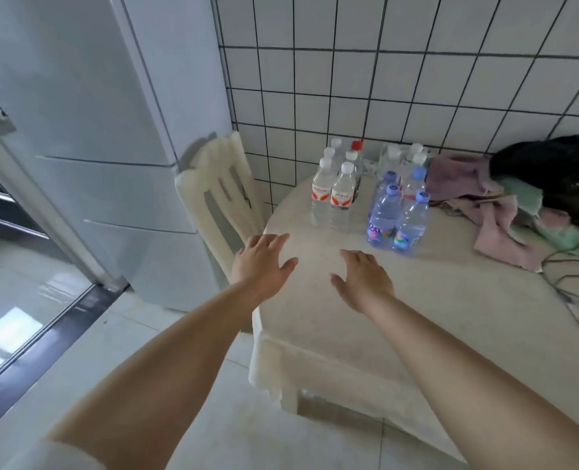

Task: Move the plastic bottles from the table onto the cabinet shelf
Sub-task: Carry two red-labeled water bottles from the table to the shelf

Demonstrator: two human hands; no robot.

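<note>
L hand [261, 262], R hand [362, 279] open, bottles [369, 195] beyond

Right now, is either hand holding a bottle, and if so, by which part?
Nothing is held. The left hand and right hand are both open with fingers spread above the white table, short of the plastic bottles.

Both forearms are bare; a pale white sleeve [57, 456] covers the left upper arm.
</note>
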